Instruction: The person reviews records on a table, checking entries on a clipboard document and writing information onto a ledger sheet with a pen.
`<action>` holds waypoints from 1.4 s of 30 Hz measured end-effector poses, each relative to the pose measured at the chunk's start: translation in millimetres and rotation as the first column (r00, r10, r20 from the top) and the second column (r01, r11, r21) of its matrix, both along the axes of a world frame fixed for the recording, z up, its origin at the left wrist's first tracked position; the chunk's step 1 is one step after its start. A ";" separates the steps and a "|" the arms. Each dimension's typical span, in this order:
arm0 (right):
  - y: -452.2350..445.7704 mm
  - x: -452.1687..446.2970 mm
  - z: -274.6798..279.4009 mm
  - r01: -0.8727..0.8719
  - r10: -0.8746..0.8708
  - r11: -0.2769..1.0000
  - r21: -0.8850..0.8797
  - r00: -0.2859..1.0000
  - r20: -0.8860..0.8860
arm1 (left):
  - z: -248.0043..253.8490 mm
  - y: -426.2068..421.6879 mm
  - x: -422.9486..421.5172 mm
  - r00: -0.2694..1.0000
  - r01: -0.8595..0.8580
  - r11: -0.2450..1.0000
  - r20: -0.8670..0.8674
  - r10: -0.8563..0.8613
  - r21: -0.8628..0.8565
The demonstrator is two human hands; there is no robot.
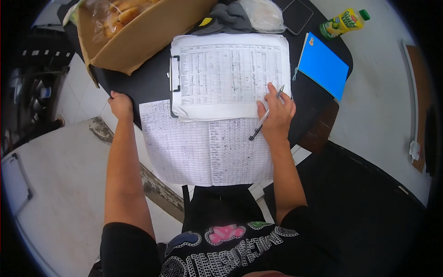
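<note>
Between the fingers of my right hand [278,119] is a pen [265,117], slanting across them over the lower right corner of a clipboard. A stack of printed table sheets [230,74] lies on that board, held by the metal clip [175,74] at its left side. Under its lower edge an open ledger notebook [184,152] with handwritten rows reaches toward my body. My left hand [121,105] is closed around the left edge of the black table [138,87], its fingertips partly hidden.
A cardboard box [152,39] with bagged bread rolls [122,18] stands at the back left. Behind the clipboard lie a dark cloth [227,19], a clear plastic bag [263,16] and a phone-like dark slab [297,16]. A blue notebook [324,67] and a juice bottle [344,24] are at the right.
</note>
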State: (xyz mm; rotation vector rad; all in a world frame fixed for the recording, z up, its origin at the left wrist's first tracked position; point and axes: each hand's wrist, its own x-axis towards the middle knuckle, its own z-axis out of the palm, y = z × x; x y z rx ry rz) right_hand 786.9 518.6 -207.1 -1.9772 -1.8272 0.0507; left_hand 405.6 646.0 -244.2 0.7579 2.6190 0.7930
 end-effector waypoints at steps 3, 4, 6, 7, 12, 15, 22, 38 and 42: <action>0.5 0.7 -1.0 -0.017 0.017 1.000 0.008 1.000 -0.002 | -8.7 1.0 -6.7 1.000 0.002 1.000 -0.023 -0.002 0.008; 0.5 0.5 -0.6 -0.018 0.018 1.000 0.007 1.000 -0.008 | -8.1 0.9 -5.6 1.000 0.002 1.000 -0.027 -0.002 -0.002; 0.5 0.3 0.5 -0.019 0.019 1.000 0.005 1.000 -0.019 | -8.1 1.5 -6.1 1.000 -0.001 1.000 -0.031 0.001 -0.010; 0.5 0.3 0.9 -0.022 0.022 1.000 0.004 1.000 -0.022 | -9.7 1.4 -6.7 1.000 -0.003 1.000 -0.030 0.003 -0.008; 1.2 1.1 1.3 -0.035 0.035 0.999 0.011 0.999 -0.037 | -7.9 1.7 -5.4 0.999 -0.005 1.000 -0.032 0.004 -0.011; 1.2 2.1 0.4 -0.039 0.039 0.999 0.013 0.998 -0.046 | -5.9 1.3 -2.9 1.000 -0.009 1.000 -0.029 0.009 -0.005; 2.2 6.2 2.8 -0.044 0.047 0.998 0.035 0.996 -0.071 | -1.3 0.6 0.9 0.999 -0.014 1.000 -0.032 0.014 0.001; 0.8 16.2 -3.0 -0.063 0.066 0.996 0.067 0.997 -0.043 | -12.0 1.2 -8.5 0.999 0.012 1.000 -0.032 -0.012 0.004; 1.1 16.3 -1.8 -0.063 0.066 0.995 0.072 0.997 -0.046 | -8.1 0.8 -5.0 1.000 -0.005 1.000 -0.021 0.004 -0.005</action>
